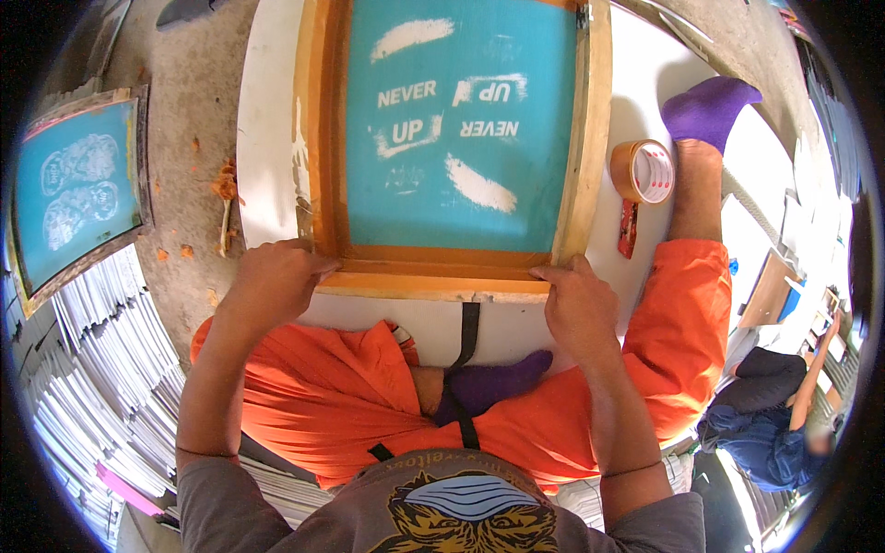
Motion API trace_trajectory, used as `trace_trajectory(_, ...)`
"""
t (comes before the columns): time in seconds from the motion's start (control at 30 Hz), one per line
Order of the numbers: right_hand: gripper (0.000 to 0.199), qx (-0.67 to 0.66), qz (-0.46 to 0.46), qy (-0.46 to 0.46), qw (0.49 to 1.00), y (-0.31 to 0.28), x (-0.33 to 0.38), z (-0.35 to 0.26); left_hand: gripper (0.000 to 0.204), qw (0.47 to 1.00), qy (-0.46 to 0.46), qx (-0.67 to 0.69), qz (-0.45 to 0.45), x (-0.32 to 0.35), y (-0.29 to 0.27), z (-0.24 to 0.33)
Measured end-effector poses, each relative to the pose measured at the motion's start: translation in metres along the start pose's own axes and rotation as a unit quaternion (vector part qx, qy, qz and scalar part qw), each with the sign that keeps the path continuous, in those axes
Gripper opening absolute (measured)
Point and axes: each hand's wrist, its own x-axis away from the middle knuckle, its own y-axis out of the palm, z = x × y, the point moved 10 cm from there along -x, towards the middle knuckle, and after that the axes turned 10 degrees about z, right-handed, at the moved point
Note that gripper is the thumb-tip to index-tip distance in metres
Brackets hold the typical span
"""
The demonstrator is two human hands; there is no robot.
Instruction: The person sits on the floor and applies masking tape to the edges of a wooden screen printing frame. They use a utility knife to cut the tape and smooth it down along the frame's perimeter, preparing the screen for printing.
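A wooden silk-screen frame [581, 212] lies before me on a white board [267, 175]. Its teal mesh [406, 217] carries white lettering and pale smears, and brown tape lines the inner edges. My left hand [284, 284] grips the near left corner, thumb over the rim. At the near right corner, my right hand [583, 300] holds the frame in the same way, fingers curled. The undersides of the corners are hidden. A roll of brown packing tape [624, 172] stands to the right of the frame, with a small red strip [628, 230] beside it.
My legs in orange trousers [678, 323] spread around the board, one purple-socked foot [710, 106] at the far right. Left are another teal screen [83, 152], stacked papers [101, 369] and a crumpled orange-brown wad [224, 180] on the floor. Another person [765, 442] is at lower right.
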Motion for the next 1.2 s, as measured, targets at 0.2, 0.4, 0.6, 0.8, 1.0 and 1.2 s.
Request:
trace_trajectory(0.2, 0.033, -0.012, 0.008, -0.021, 1.0, -0.007, 0.002, 0.003, 0.034, 0.994, -0.008, -0.042, -0.099, 0.006, -0.002, 0.001)
trace_trajectory(0.4, 0.054, -0.113, 0.104, -0.222, 0.963, -0.048, 0.01, -0.051, 0.062, 0.982, 0.126, 0.089, 0.107, 0.008, -0.046, 0.049)
trace_trajectory(0.6, 0.059, -0.089, 0.094, -0.274, 0.953, 0.019, 0.011, -0.115, 0.045, 0.975, 0.143, 0.07, 0.154, -0.028, 0.017, 0.139)
trace_trajectory(0.8, 0.045, -0.05, 0.125, -0.23, 0.964, 0.048, 0.012, -0.09, 0.024, 0.979, 0.107, 0.017, 0.173, -0.025, 0.037, 0.138)
trace_trajectory(1.0, 0.037, 0.034, 0.07, -0.154, 0.985, 0.04, 0.01, -0.05, 0.018, 0.982, 0.095, 0.008, 0.166, -0.025, 0.036, 0.137)
trace_trajectory(1.2, 0.033, 0.049, 0.047, -0.132, 0.989, 0.042, 0.005, -0.048, 0.023, 0.991, 0.077, 0.02, 0.108, -0.026, 0.041, 0.134)
